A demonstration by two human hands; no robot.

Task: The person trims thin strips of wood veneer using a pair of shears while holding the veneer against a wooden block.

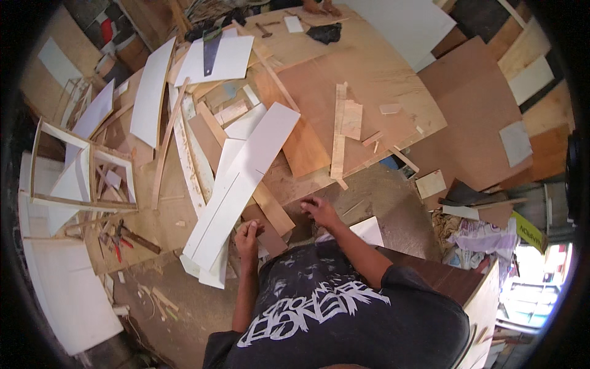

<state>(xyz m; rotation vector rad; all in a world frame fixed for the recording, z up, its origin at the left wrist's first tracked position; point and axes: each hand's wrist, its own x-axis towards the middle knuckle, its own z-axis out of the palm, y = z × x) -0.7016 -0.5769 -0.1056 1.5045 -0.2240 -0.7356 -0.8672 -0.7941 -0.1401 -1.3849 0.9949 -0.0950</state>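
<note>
A long white board [246,178] with a dark line along it lies slantwise over other boards in front of me. My left hand [247,238] is beside its near right edge, fingers curled in; what they hold, if anything, is hidden. To the right, my right hand [319,212] hovers above the floor near the table's front edge, its fingers loosely bent and apart with nothing visible in them. Between the hands, a bare wood plank [273,209] and a brown board [268,237] stick out from under the white board.
A handsaw [211,54] rests on a white panel at the back. Pliers [120,240] and a hammer [141,240] lie at left, near a wooden frame [92,200]. Wood strips [338,135] lie on the table to the right. Another person's hands [322,7] show at the far edge.
</note>
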